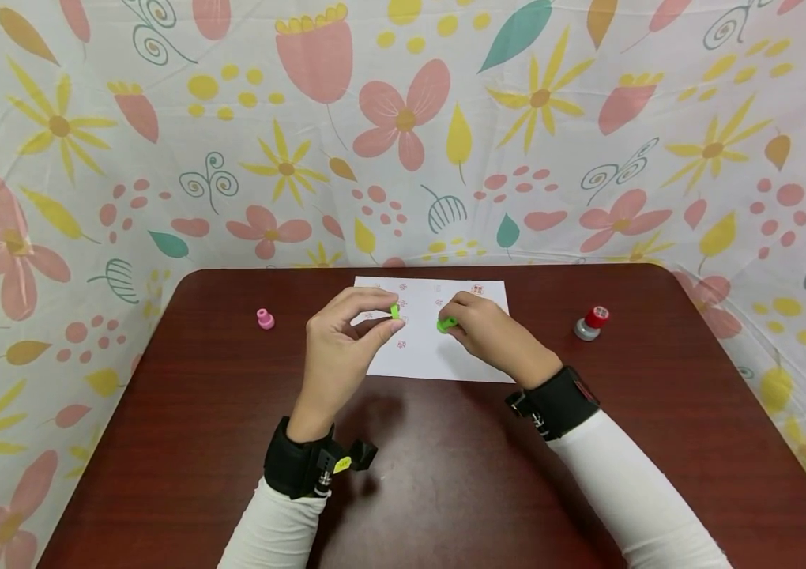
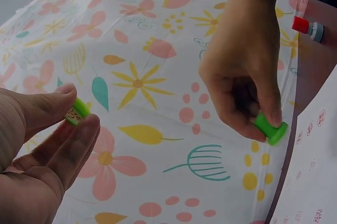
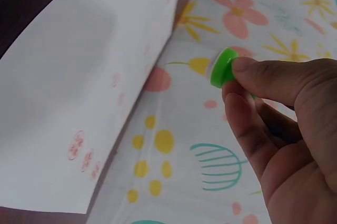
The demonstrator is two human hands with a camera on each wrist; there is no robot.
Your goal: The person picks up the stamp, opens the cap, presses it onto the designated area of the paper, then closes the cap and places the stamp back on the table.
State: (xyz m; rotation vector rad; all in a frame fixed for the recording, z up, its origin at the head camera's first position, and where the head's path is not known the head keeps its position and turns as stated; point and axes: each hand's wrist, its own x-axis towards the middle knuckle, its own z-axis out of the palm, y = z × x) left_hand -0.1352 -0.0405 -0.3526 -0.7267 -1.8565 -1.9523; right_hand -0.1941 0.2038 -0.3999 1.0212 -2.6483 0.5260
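Observation:
My left hand (image 1: 340, 341) pinches a small green cap (image 2: 79, 111) between thumb and fingertips, above the left part of a white paper sheet (image 1: 417, 365). A printed picture shows on the cap in the left wrist view. In my right hand (image 1: 494, 335) is a green toy stamp (image 3: 224, 68), gripped between thumb and fingers over the sheet's right part. Its pale stamping end faces away from the fingers in the right wrist view. Several small red stamped marks (image 1: 401, 344) are on the paper.
A pink stamp (image 1: 265, 319) stands on the dark wooden table (image 1: 190, 427) to the left of the sheet. To its right is a stamp with a red top and grey base (image 1: 592, 322). A flower-patterned cloth (image 1: 403, 197) hangs behind the table.

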